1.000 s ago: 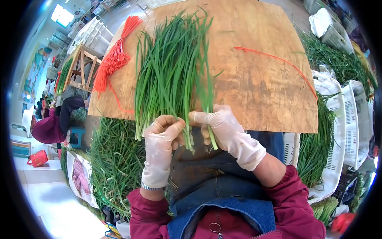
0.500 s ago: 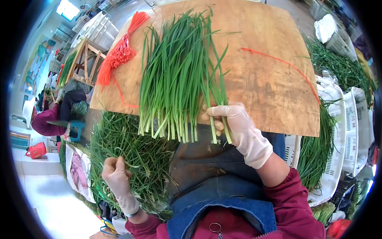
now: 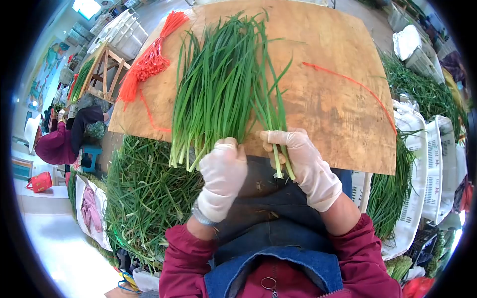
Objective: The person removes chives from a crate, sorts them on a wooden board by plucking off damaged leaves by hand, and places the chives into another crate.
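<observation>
Both my hands wear pale gloves. A wide bunch of green stalks (image 3: 213, 89) lies on the wooden board (image 3: 338, 99), its white ends toward me. My left hand (image 3: 223, 176) is at the lower right ends of this bunch, fingers bent together; what they pinch is hidden. A few separate stalks (image 3: 278, 119) are held near their pale ends in my right hand (image 3: 303, 164), to the right of the bunch. One red tie (image 3: 353, 84) lies on the board's right part, and a bundle of red ties (image 3: 149, 64) lies at the upper left.
Loose greens (image 3: 149, 198) are heaped below the board at left. White crates (image 3: 435, 169) and more greens (image 3: 392, 198) stand at right. At far left a person in a dark red top (image 3: 54, 144) sits near a blue stool (image 3: 91, 158).
My left hand left the stalks, went down over the loose greens at left, and is back at the bunch. My right hand has shifted slightly right, still holding its few stalks.
</observation>
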A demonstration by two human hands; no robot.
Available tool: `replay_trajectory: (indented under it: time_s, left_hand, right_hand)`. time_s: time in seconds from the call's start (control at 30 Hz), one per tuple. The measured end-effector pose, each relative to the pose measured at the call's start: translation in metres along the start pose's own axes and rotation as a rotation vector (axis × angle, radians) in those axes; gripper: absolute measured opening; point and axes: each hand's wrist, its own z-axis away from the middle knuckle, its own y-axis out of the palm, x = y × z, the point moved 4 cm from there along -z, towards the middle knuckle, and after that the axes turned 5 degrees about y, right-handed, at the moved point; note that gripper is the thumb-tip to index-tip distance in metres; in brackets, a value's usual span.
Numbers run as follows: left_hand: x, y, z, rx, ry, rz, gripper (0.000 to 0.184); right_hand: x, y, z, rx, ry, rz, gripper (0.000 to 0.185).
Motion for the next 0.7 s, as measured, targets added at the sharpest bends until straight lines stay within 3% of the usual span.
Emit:
replay_trajectory:
  time_s: [0.07, 0.13, 0.2, 0.37, 0.47, 0.53, 0.7]
  left_hand:
    - [0.018, -0.005, -0.002, 0.136, -0.284, 0.597, 0.016]
    - [0.023, -0.020, -0.002, 0.273, -0.777, 1.136, 0.012]
    - [0.029, -0.027, -0.001, 0.221, -0.739, 1.322, 0.010]
    - [0.013, -0.032, -0.002, 0.274, -0.755, 1.329, 0.009]
    - [0.000, -0.028, -0.005, 0.262, -0.713, 1.179, 0.011]
    - [-0.007, -0.024, -0.004, 0.269, -0.549, 1.076, 0.014]
    - [-0.009, -0.038, 0.015, 0.188, -0.728, 1.147, 0.022]
  right_hand:
    - [0.000, -0.001, -0.002, 0.030, 0.013, -0.031, 0.015]
    - [-0.001, 0.000, -0.002, 0.040, 0.018, -0.045, 0.015]
    - [-0.001, 0.005, -0.001, 0.030, 0.018, -0.039, 0.015]
    - [-0.006, 0.015, 0.000, 0.026, -0.009, -0.016, 0.011]
    - [-0.008, 0.015, 0.000, 0.049, -0.037, -0.015, 0.010]
    - [-0.009, 0.015, 0.000, 0.066, -0.020, -0.050, 0.009]
    - [-0.011, 0.010, -0.005, 0.021, -0.032, -0.046, 0.007]
